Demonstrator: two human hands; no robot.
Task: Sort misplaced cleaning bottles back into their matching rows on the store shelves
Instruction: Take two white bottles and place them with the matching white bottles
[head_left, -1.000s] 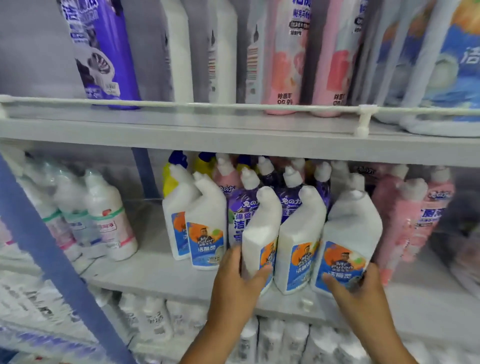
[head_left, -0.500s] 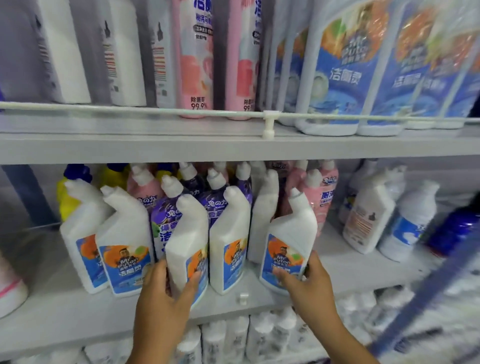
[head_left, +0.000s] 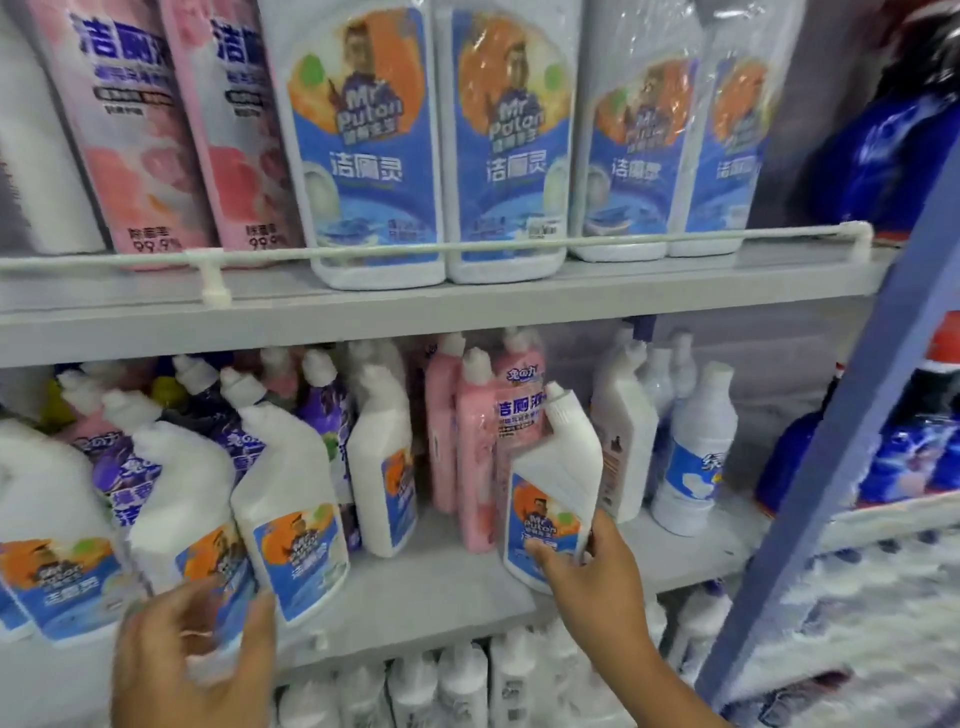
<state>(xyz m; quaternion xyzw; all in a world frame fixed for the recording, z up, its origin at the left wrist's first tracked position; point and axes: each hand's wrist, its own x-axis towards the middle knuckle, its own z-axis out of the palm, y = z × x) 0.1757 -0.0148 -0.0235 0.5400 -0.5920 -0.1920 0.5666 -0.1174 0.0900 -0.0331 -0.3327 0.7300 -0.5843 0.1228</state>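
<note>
**2 hands on 2 white bottles at the middle shelf**

At the far left of the middle shelf (head_left: 447, 577), a row of white angled-neck bottles with blue-and-orange labels is leaning rightward, with purple bottles (head_left: 322, 415) crowding behind them. The left hand (head_left: 192, 660) is curling around the base of one white bottle (head_left: 182, 514) in that row — fingers spread over its lower label, thumb on the right side; the hand is blurred, so how firmly it is gripping cannot be told. Just right of it, another white bottle (head_left: 291, 509) is tilting against its neighbours, and a 3rd one (head_left: 382, 467) is standing nearly upright behind.

Past a bare gap in the shelf, pink bottles (head_left: 472, 452) are standing in a cluster. In front of them the right hand (head_left: 587, 566) is holding a second white angled-neck bottle (head_left: 553, 488) by its lower end, thumb across the label and fingers wrapping the far side — the bottle is tilting slightly, its base at the shelf's front edge. To its right, plain white round bottles (head_left: 691, 457) are standing together.

On the upper shelf, behind a white rail (head_left: 467, 248), tall pink bottles (head_left: 140, 130) are sitting left of large white jugs (head_left: 369, 145) carrying the same blue-and-orange label. A blue upright post (head_left: 841, 441) is crossing the right side.
</note>
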